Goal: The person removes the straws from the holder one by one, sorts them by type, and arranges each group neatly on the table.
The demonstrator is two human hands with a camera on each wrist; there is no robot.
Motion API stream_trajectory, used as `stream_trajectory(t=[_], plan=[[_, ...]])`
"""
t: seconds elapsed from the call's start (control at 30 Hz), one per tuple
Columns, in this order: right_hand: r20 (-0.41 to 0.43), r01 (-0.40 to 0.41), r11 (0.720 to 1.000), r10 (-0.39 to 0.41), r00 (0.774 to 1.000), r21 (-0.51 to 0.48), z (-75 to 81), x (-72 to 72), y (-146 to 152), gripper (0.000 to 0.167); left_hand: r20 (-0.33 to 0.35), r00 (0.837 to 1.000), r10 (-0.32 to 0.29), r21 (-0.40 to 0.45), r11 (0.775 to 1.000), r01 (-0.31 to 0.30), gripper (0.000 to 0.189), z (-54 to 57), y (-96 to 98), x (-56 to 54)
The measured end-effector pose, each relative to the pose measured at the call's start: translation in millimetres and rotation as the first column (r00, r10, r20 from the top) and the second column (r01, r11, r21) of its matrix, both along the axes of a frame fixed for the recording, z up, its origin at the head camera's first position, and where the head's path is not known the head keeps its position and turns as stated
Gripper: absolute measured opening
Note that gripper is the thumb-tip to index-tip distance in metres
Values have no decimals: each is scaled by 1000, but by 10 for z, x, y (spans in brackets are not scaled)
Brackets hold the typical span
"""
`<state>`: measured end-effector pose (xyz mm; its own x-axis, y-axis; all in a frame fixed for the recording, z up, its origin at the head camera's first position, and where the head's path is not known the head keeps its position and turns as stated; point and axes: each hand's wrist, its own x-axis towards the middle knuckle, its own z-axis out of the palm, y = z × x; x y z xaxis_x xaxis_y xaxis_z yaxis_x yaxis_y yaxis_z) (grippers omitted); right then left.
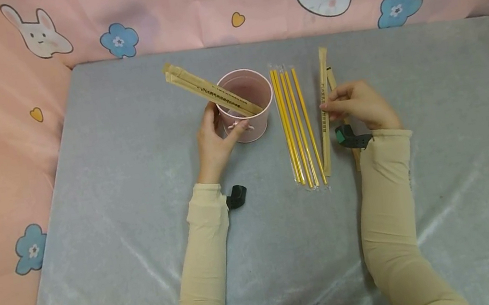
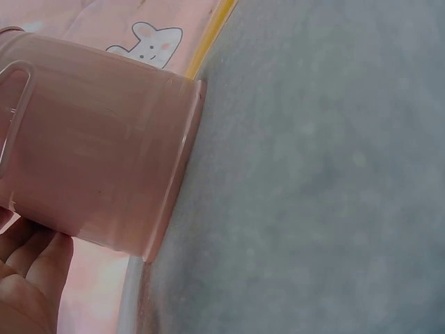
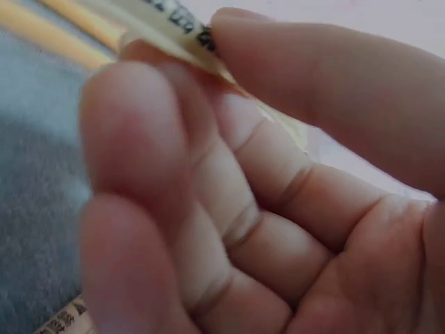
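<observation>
Fingers of the left hand are curled around the left side of the bucket, thumb across its near wall; they have hold of it. Just beyond them, packets lean in the bucket, outer ends out past the rim to the left; count not certain. Right of these fingers and well apart from them, the straws lie in clear wrap, pointing away from the person. Thumb and fingertips of the right hand are closed in a pinch on the held packet, near mid-length. Whether it is clear of the table cannot be told. Governing relation: the bucket's mouth lies left of the right fingers and slightly farther off; the held packet's long axis runs nearly crosswise to that line. The straws lie between. The left hand is nearer the bucket. A spare packet lies partly hidden under the right hand. Table extends widely outward of both hands; its far edge is near, beyond the bucket.
</observation>
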<state>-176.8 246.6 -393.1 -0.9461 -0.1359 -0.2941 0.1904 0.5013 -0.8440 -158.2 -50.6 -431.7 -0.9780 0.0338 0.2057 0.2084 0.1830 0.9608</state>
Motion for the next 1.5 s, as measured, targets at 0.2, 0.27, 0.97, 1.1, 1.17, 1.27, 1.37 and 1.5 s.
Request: stream_trajectory(t=[0.2, 0.27, 0.97, 1.1, 1.17, 1.27, 1.37, 1.5], plan=[[50, -62, 996, 59, 997, 62, -30, -1, -24, 23, -3, 1000, 0, 3, 1000, 0, 78, -8, -6, 4], [65, -86, 993, 81, 995, 83, -44, -8, -39, 25, -2, 1000, 1, 0, 1000, -1, 78, -7, -6, 5], [142, -106, 989, 92, 986, 98, -149, -73, -180, 22, -15, 1000, 1, -1, 1000, -1, 76, -10, -2, 2], [139, -90, 991, 76, 987, 100, -162, -70, -186, 22, -13, 1000, -6, 15, 1000, 6, 76, -6, -6, 0], [133, -80, 992, 67, 989, 97, -172, -71, -189, 22, -11, 1000, -9, 21, 1000, 9, 77, -5, -8, 2], [122, -62, 993, 50, 991, 96, -188, -76, -187, 23, -7, 1000, -11, 23, 1000, 11, 77, -1, -12, 4], [116, -47, 994, 36, 993, 94, -205, -83, -180, 24, -7, 1000, -8, 9, 1000, 8, 76, 2, -12, 5], [113, -41, 994, 30, 993, 101, -210, -85, -177, 25, -4, 1000, -2, -8, 1000, 2, 76, 0, -11, -1]])
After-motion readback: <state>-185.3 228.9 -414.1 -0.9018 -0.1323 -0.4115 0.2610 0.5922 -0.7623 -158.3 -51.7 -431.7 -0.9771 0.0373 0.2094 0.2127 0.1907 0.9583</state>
